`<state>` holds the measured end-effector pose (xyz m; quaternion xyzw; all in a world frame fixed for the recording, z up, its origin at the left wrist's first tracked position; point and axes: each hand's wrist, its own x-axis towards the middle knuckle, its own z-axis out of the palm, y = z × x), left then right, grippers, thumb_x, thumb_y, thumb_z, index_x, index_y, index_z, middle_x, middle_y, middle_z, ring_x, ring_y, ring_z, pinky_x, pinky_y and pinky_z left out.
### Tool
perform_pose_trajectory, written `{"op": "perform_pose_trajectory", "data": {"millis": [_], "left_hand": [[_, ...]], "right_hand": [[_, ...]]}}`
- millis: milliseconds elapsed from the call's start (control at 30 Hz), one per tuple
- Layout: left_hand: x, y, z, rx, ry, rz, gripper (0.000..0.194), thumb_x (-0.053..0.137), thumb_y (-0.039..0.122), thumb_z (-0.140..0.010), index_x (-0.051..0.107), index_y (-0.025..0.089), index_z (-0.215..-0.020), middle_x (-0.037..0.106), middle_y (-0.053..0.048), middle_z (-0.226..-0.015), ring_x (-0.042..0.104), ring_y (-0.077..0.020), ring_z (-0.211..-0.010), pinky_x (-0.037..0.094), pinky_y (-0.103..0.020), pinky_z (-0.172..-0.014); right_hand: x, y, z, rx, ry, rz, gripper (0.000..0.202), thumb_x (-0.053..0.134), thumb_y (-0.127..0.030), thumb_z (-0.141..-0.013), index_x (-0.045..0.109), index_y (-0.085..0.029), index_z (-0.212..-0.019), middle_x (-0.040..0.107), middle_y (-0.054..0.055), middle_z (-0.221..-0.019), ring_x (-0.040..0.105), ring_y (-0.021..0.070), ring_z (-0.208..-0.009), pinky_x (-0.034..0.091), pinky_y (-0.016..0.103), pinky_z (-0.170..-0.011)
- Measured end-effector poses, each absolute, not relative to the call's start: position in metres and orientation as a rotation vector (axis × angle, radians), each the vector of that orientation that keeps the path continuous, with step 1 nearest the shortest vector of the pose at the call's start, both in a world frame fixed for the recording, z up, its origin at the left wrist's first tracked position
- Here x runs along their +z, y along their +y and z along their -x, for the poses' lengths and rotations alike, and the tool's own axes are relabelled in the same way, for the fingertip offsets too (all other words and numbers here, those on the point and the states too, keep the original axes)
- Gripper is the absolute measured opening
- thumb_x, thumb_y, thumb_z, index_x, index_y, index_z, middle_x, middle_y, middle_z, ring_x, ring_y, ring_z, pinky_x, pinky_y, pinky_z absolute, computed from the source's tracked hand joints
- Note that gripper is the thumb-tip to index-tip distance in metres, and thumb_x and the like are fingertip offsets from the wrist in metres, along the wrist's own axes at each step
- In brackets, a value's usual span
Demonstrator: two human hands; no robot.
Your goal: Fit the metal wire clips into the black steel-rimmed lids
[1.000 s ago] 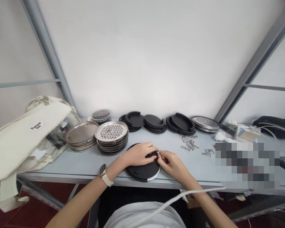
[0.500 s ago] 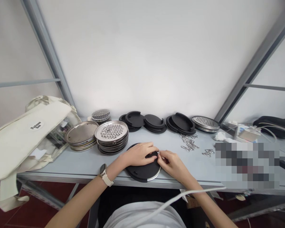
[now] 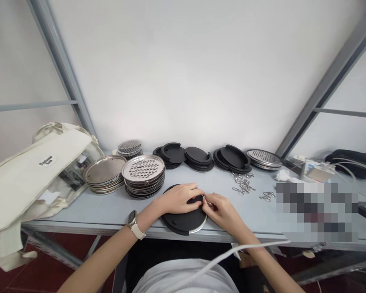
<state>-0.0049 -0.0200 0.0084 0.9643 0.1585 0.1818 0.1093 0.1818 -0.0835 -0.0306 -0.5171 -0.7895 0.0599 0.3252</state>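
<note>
A round black disc [image 3: 183, 223] with a silvery rim along its lower right side lies at the table's front edge. My left hand [image 3: 183, 198] rests across it, fingers curved and gripping near its upper right edge. Closed in a pinch at that same edge is my right hand [image 3: 221, 209], with a small shiny metal piece [image 3: 203, 197] between its fingertips. The two hands' fingertips nearly meet there. My fingers hide the rest of the metal piece and part of the disc.
Behind stand stacked metal graters [image 3: 143, 169], metal plates [image 3: 105, 170] and black discs [image 3: 198, 156]. Loose metal clips [image 3: 244, 182] lie right of centre. A cream bag [image 3: 33, 167] is at the left; a white cable [image 3: 219, 259] crosses in front of my body.
</note>
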Motion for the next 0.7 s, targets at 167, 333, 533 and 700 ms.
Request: {"op": "perform_pose_trajectory", "data": {"millis": [167, 333, 533, 700], "left_hand": [[0.0078, -0.0198, 0.0044, 0.528, 0.463, -2.846, 0.016, 0.047, 0.028, -0.092, 0.056, 0.02, -0.103, 0.052, -0.002, -0.085, 0.053, -0.0142, -0.075, 0.038, -0.024, -0.066], [0.0082, -0.02, 0.0036, 0.531, 0.456, -2.845, 0.015, 0.047, 0.027, -0.092, 0.056, 0.02, -0.102, 0.052, -0.002, -0.084, 0.053, -0.0144, -0.075, 0.038, -0.024, -0.066], [0.0076, -0.0204, 0.0037, 0.531, 0.452, -2.844, 0.017, 0.048, 0.027, -0.091, 0.055, 0.02, -0.105, 0.054, -0.002, -0.088, 0.054, -0.0152, -0.079, 0.039, -0.025, -0.069], [0.0069, -0.0202, 0.0032, 0.535, 0.456, -2.848, 0.019, 0.048, 0.027, -0.091, 0.054, 0.02, -0.107, 0.054, -0.003, -0.089, 0.055, -0.0155, -0.08, 0.04, -0.025, -0.071]], "right_hand": [[-0.0326, -0.0833, -0.1825, 0.157, -2.067, 1.341, 0.029, 0.042, -0.02, -0.088, 0.031, -0.021, -0.061, 0.04, -0.004, -0.056, 0.044, 0.0123, -0.056, 0.032, 0.022, -0.055], [-0.0323, -0.0839, -0.1824, 0.148, -2.063, 1.333, 0.03, 0.042, -0.021, -0.089, 0.031, -0.021, -0.061, 0.04, -0.003, -0.056, 0.044, 0.0124, -0.056, 0.032, 0.023, -0.055], [-0.0314, -0.0844, -0.1816, 0.143, -2.065, 1.313, 0.03, 0.042, -0.021, -0.089, 0.033, -0.021, -0.06, 0.041, -0.003, -0.056, 0.044, 0.0125, -0.056, 0.032, 0.023, -0.055], [-0.0313, -0.0849, -0.1811, 0.133, -2.065, 1.316, 0.03, 0.042, -0.02, -0.089, 0.034, -0.02, -0.06, 0.042, -0.003, -0.056, 0.045, 0.0125, -0.056, 0.032, 0.023, -0.055]]}}
